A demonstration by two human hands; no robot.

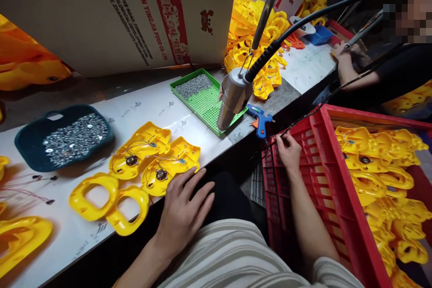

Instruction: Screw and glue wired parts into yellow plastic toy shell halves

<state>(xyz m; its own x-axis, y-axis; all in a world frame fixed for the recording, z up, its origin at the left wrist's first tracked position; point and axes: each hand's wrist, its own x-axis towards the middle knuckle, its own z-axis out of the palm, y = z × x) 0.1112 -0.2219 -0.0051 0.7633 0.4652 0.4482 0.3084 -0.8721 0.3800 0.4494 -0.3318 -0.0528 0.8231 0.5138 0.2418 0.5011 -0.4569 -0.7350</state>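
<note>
My left hand (185,209) is spread with its fingers apart at the front edge of the bench, its fingertips beside a yellow plastic shell (189,153) that has a small round speaker and thin wires in it. A second wired yellow shell (141,141) lies just left of that one, with two yellow ring-shaped parts (92,193) in front. Over by the red crate (324,162), thumb and fingers of my right hand (289,150) are closed on a thin black cord (297,121). Close to this hand, a blue glue gun (260,119) lies at the bench edge.
A silver electric screwdriver (234,94) hangs over a green tray (189,102) of screws. A dark bin (30,144) of metal fasteners stands on the left. Yellow parts (270,72) are heaped behind. A co-worker's arm (354,74) is at the right.
</note>
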